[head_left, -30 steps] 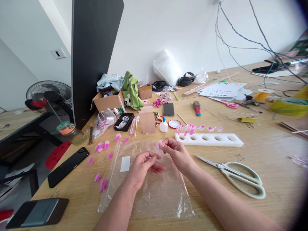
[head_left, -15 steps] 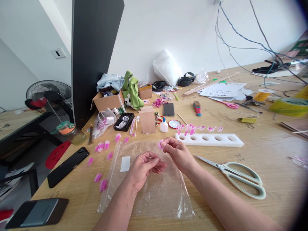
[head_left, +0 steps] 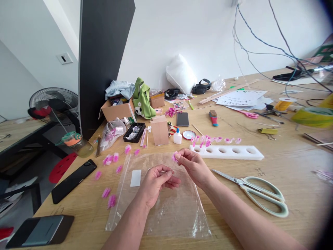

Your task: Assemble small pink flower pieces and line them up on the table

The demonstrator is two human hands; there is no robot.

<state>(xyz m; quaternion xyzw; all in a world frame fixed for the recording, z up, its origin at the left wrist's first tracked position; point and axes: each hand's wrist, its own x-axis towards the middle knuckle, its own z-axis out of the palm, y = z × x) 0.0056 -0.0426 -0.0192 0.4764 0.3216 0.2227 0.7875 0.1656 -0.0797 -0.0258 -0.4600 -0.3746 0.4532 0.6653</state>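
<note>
Between thumb and fingertips, my right hand (head_left: 191, 163) pinches a small pink fluffy flower piece (head_left: 175, 156). Just below and to the left, my left hand (head_left: 160, 180) is closed in a pinch on what looks like the thin wire stem hanging from that piece, though the wire is barely visible. Both hands are above a clear zip bag (head_left: 179, 215) lying flat, with a white label (head_left: 135, 178) on it. Several loose pink fluffy pieces (head_left: 111, 201) lie left of the bag. White-handled scissors (head_left: 256, 192) rest open to the right of my right forearm.
A white foam block (head_left: 226, 152) with round holes has pink pieces along its back edge. Behind the bag stand a wooden block (head_left: 160, 130) and a glue bottle (head_left: 177, 135). A black tray (head_left: 134, 132) and a black phone (head_left: 74, 180) are on the left; papers (head_left: 240, 98) lie farther back.
Both hands keep nearly the same pose and hold. The whole view has shifted very slightly; nothing on the table has visibly moved.
</note>
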